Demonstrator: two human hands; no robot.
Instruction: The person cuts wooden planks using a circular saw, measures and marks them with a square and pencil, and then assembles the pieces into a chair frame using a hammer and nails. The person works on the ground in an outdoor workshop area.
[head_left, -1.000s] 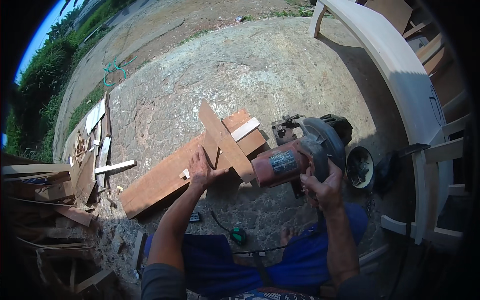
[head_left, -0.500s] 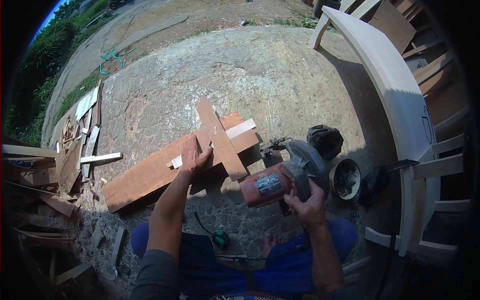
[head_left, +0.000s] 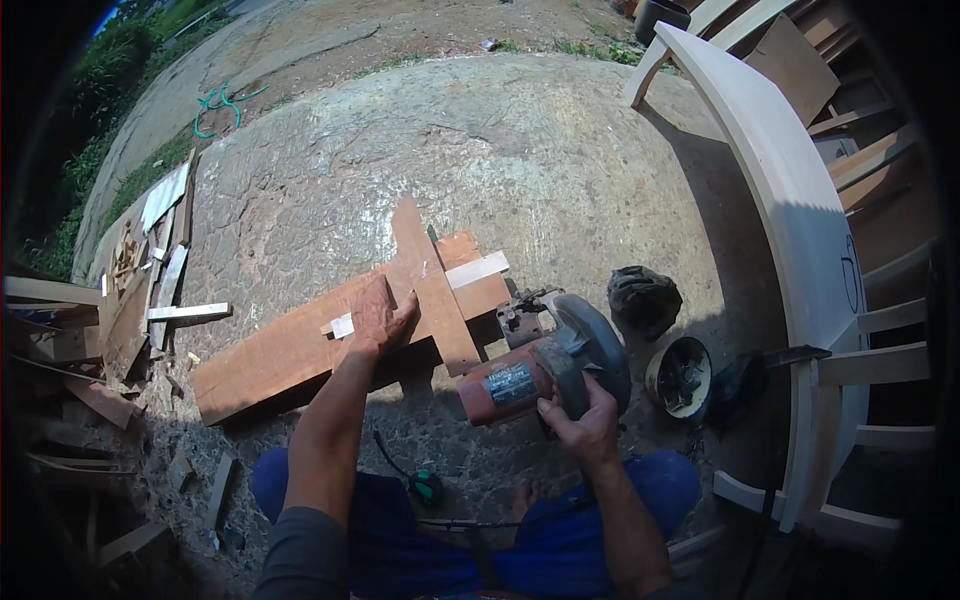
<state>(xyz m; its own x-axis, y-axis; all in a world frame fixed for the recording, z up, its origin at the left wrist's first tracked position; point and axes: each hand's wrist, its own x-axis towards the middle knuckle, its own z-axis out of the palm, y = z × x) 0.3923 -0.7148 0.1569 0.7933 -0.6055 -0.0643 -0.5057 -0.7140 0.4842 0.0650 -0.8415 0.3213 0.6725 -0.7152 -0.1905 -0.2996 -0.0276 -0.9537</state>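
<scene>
My left hand (head_left: 376,318) presses on a long reddish-brown plank (head_left: 275,365), its fingers bent toward the far edge and its thumb beside a flat brown crosspiece (head_left: 435,290). This crosspiece, pointed at its far end, lies across the plank. A pale wood strip (head_left: 477,269) rests on the plank's right part; a short light piece (head_left: 342,325) shows near my left wrist. My right hand (head_left: 582,420) is closed round the handle of a red and grey circular saw (head_left: 510,382). The saw's front lies by the plank's right end; its blade is hidden.
A round tin (head_left: 655,375) holding dark bits and a crumpled black bag (head_left: 645,300) lie right of the saw. A pale wooden frame (head_left: 790,180) stands farther right. Wood scraps (head_left: 188,312) pile up on the left. A green and black tape measure (head_left: 425,487) lies near my knees.
My right hand has brought the circular saw left, closer to the plank's right end. The crosspiece has turned slightly on the plank. The whole view has shifted a little.
</scene>
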